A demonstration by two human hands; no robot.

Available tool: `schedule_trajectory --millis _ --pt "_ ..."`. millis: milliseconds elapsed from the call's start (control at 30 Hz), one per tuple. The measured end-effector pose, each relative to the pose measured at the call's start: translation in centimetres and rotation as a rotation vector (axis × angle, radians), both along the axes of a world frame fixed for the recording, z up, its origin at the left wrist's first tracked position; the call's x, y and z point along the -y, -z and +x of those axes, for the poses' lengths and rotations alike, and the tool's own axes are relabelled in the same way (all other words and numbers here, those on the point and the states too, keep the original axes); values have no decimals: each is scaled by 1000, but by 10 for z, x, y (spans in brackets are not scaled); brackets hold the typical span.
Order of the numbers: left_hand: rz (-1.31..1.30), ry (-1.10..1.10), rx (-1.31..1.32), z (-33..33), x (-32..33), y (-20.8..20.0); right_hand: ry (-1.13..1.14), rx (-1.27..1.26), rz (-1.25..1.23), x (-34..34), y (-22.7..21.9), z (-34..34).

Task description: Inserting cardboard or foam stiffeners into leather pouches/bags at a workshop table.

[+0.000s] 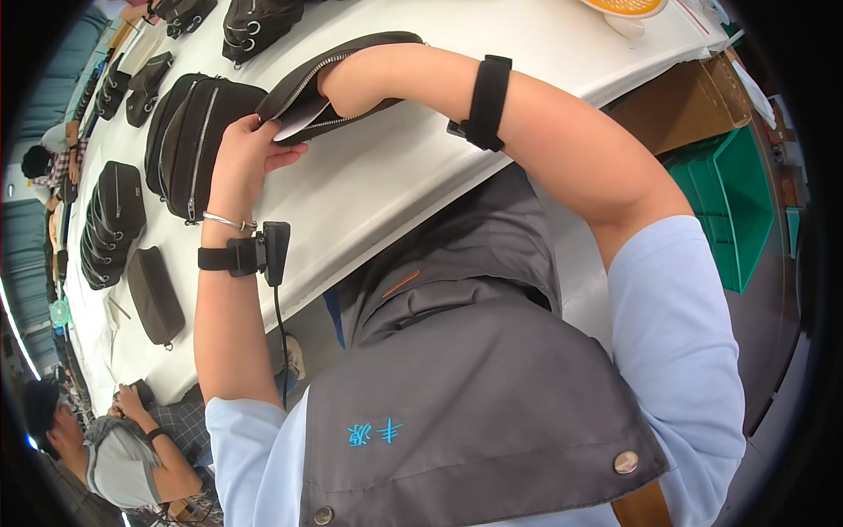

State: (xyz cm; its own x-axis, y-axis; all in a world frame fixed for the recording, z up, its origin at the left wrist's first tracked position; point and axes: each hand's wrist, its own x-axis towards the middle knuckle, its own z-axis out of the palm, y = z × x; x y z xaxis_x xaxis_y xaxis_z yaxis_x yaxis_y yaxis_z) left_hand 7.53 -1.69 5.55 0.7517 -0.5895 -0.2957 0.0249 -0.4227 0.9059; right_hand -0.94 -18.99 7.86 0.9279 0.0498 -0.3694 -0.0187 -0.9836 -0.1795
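A dark zip pouch [290, 86] lies near the front edge of the white table, its long metal zipper undone and its mouth gaping. My left hand [246, 151] pinches the pouch's left corner, with some lower fingers stretched out below it. Into the opening reaches my right hand [344, 83]; its fingers are hidden inside, so what they do cannot be seen. A white sheet-like piece [303, 121] shows in the mouth between both hands. Just left of my left hand stand dark zipped bags [180, 140], close together.
More dark pouches [114, 224] and a single long pouch [156, 294] lie on the table [342, 193] at left, others at the far side. An orange-and-white object [625, 7] is at the back right. A green crate [733, 211] and cardboard box [685, 101] stand right. A co-worker [132, 461] sits lower left.
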Motion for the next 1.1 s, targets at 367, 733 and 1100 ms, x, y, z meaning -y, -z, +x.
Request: schedule_trajectory --millis 367,733,1100 --pt "57 45 5 4 -2 1 -200 -56 -54 -1 -2 -1" --pt "55 24 -13 -5 5 7 -36 92 134 -7 3 -18" --pt "59 32 -9 0 4 13 -77 -228 -99 -14 -4 3"
